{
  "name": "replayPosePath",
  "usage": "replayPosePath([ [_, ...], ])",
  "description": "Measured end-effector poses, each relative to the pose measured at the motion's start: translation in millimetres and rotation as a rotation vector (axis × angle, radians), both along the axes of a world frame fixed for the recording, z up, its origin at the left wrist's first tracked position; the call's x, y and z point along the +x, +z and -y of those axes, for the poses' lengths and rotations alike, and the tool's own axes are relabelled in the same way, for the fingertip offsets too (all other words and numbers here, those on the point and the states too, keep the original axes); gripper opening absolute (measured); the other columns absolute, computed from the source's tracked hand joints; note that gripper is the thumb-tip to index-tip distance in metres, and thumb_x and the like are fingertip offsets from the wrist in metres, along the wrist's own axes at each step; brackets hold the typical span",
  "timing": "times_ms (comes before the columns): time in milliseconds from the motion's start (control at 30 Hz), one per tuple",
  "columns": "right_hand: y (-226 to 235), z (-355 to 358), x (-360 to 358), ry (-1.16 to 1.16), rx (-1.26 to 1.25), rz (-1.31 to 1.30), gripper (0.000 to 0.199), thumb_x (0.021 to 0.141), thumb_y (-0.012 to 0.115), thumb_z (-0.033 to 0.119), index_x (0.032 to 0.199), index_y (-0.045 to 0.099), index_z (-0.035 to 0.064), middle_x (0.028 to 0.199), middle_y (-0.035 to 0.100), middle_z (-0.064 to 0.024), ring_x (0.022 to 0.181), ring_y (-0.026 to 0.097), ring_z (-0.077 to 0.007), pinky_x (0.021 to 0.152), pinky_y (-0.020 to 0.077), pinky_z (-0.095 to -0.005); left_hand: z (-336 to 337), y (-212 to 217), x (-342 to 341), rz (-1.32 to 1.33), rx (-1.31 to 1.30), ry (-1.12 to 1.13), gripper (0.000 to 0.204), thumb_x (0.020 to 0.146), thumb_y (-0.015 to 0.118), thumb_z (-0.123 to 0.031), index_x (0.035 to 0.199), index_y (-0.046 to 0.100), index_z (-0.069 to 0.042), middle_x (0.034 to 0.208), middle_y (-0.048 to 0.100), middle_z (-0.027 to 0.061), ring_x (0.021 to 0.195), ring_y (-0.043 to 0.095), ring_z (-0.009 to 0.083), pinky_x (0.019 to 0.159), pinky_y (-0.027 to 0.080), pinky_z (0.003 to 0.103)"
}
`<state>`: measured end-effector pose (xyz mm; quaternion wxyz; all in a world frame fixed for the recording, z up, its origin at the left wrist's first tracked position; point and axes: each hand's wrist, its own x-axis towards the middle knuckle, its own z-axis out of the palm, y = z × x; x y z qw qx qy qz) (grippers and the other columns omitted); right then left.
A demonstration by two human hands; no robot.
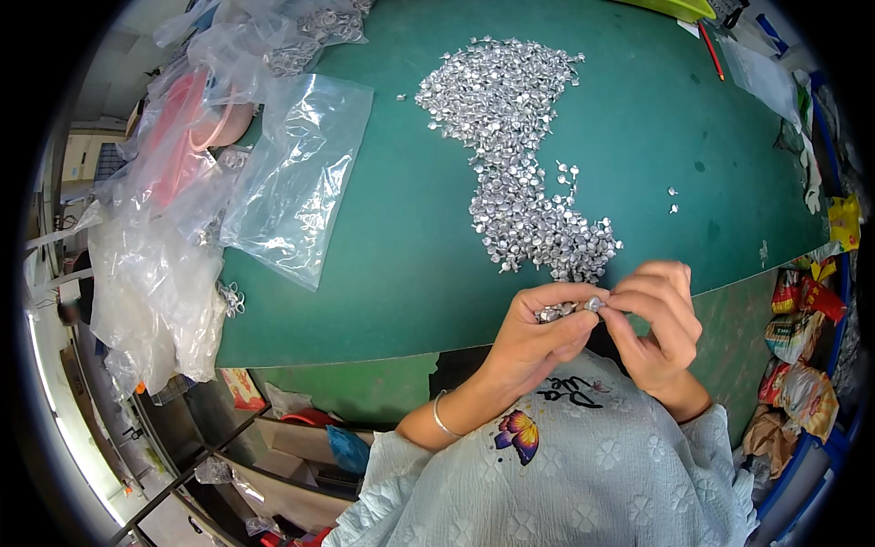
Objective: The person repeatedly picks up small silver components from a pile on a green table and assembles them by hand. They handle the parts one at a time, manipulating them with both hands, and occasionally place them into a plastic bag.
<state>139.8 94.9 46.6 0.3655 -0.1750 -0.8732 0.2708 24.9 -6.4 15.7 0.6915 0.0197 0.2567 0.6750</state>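
Note:
Close in front of me, over the table's near edge, my left hand (543, 339) is closed around several small silver metal pieces (558, 312), cupped between thumb and fingers. One round-headed silver piece (594, 304) sits at the tips of its thumb and forefinger. My right hand (661, 321) meets it there, thumb and forefinger pinched at the side of that piece; the other fingers are curled. Just beyond both hands lies a large heap of the same silver pieces (519, 173), each with a round head and short stem, spreading away across the green table (401, 228).
A flat clear plastic bag (305, 173) lies left of the heap. Beside it are more crumpled plastic bags (150, 292), a pink basket (219, 128) and metal rings (232, 299). Two stray pieces (673, 199) lie to the right. A red pencil (711, 53) and yellow-green tray (674, 7) are at the far right.

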Motion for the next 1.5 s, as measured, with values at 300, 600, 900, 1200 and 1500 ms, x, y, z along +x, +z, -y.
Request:
replayPosePath([
  [300,1.4,0.8,0.1,0.032,-0.079,-0.015,0.022,0.057,0.071,-0.004,0.075,0.060,0.0024,0.075,0.059,-0.0070,0.069,0.053,-0.0232,0.063,0.0364,-0.0318,1.4,-1.5,1.4,-0.054,0.034,0.069,0.023,0.082,0.059,-0.003,0.104,0.058,0.003,0.073,0.051,-0.0006,0.053,0.036,0.0023,0.043,0.024,0.018],
  [600,-0.3,-0.7,1.2,0.085,-0.202,-0.053,0.022,0.057,0.071,-0.004,0.076,0.060,0.0009,0.075,0.059,-0.0079,0.069,0.053,-0.0233,0.062,0.0366,-0.0316,3.1,1.5,-1.8,-0.168,0.008,0.106,0.018,0.081,0.060,-0.002,0.098,0.061,0.003,0.072,0.053,0.0000,0.054,0.039,0.0023,0.043,0.025,0.017],
  [900,0.4,-0.6,0.5,0.095,-0.347,-0.041,0.017,0.064,0.067,-0.005,0.078,0.061,-0.0009,0.076,0.060,-0.0094,0.072,0.053,-0.0222,0.066,0.0391,-0.0308,4.1,3.3,-3.5,-0.419,-0.023,0.128,0.018,0.079,0.062,-0.001,0.096,0.064,0.000,0.070,0.055,-0.0020,0.059,0.045,0.0024,0.050,0.035,0.016],
  [1200,-7.1,2.4,2.6,0.164,-0.937,-0.104,0.005,0.075,0.062,-0.003,0.079,0.059,-0.0022,0.077,0.058,-0.0076,0.076,0.051,-0.0166,0.070,0.0400,-0.0285,3.3,6.3,-3.1,-0.550,-0.105,0.147,0.016,0.077,0.059,0.003,0.093,0.062,0.003,0.068,0.053,0.0001,0.054,0.042,0.0038,0.045,0.031,0.018],
  [1500,-9.5,3.9,3.0,0.221,-1.168,-0.122,0.002,0.081,0.057,0.000,0.081,0.056,-0.0020,0.077,0.056,-0.0065,0.074,0.050,-0.0126,0.068,0.0391,-0.0251,4.0,5.5,-6.2,-0.463,-0.062,0.118,0.014,0.078,0.061,0.000,0.092,0.064,0.000,0.077,0.062,0.0021,0.062,0.049,0.0033,0.054,0.039,0.017],
])
